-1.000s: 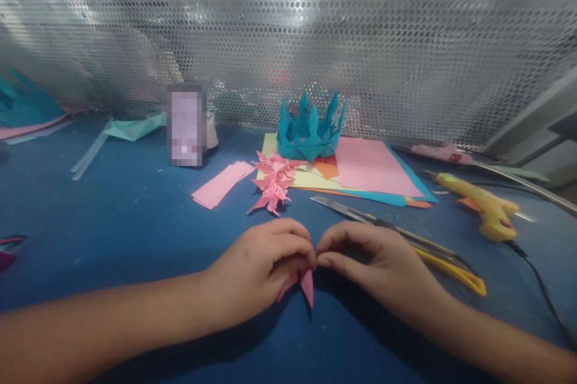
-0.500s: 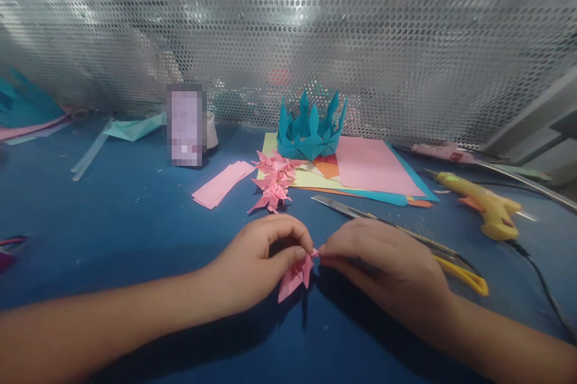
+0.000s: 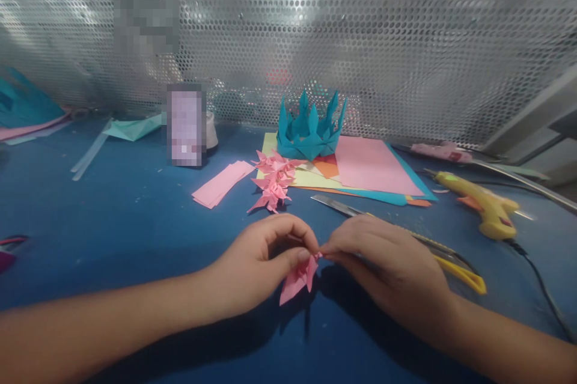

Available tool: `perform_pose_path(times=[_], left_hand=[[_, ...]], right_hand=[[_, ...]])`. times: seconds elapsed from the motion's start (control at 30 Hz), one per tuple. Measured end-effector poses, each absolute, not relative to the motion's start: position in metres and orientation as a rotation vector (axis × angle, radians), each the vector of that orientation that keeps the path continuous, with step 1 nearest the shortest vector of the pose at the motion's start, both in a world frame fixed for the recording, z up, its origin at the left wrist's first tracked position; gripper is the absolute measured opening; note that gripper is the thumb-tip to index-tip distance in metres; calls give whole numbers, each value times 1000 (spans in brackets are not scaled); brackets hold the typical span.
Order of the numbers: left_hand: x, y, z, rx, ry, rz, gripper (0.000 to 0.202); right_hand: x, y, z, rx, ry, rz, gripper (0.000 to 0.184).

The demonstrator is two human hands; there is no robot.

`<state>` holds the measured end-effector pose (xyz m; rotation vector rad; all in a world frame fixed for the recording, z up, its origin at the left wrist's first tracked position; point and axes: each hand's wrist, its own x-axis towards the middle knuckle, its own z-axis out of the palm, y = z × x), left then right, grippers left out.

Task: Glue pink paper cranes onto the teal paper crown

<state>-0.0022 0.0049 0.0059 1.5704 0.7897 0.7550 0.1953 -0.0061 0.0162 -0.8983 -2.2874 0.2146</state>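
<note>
Between my hands is a small folded pink paper flower (image 3: pixel 298 283) with pointed petals, held a little above the blue table. My left hand (image 3: pixel 265 264) pinches its body between thumb and forefinger. The fingertips of my right hand (image 3: pixel 383 270) are closed on its small twisted end at the right. Just beyond my fingers lies a cluster of pink folded paper flowers (image 3: pixel 274 182). A stack of pink paper strips (image 3: pixel 223 184) is left of the cluster. Under and behind my right hand are scissors or a cutter with a yellow handle, its blade (image 3: pixel 336 205) showing.
A blue folded paper crown (image 3: pixel 311 137) stands on coloured paper sheets (image 3: pixel 378 164) at the back. A yellow glue gun (image 3: pixel 484 204) with its cord lies to the right. At the back left are a phone (image 3: pixel 186 125) and clear glue sticks (image 3: pixel 91 149). Perforated metal (image 3: pixel 288 29) walls the far side.
Both hands have shifted very slightly to the right with the pink paper flower. My fingertips are now closer together at its twisted end. The things on the table stay in place.
</note>
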Motion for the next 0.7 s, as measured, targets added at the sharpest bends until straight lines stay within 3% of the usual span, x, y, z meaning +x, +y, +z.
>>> perform_pose_path(times=[0.33, 0.5, 0.7], left_hand=[[-8, 2, 10, 2270, 605, 835, 19], [-8, 3, 10, 2426, 614, 835, 23], [-7, 2, 9, 2489, 630, 838, 24]], right_hand=[[192, -9, 14, -1015, -2272, 431, 13], [192, -7, 14, -1182, -2151, 706, 9], [192, -8, 15, -1188, -2126, 739, 10]])
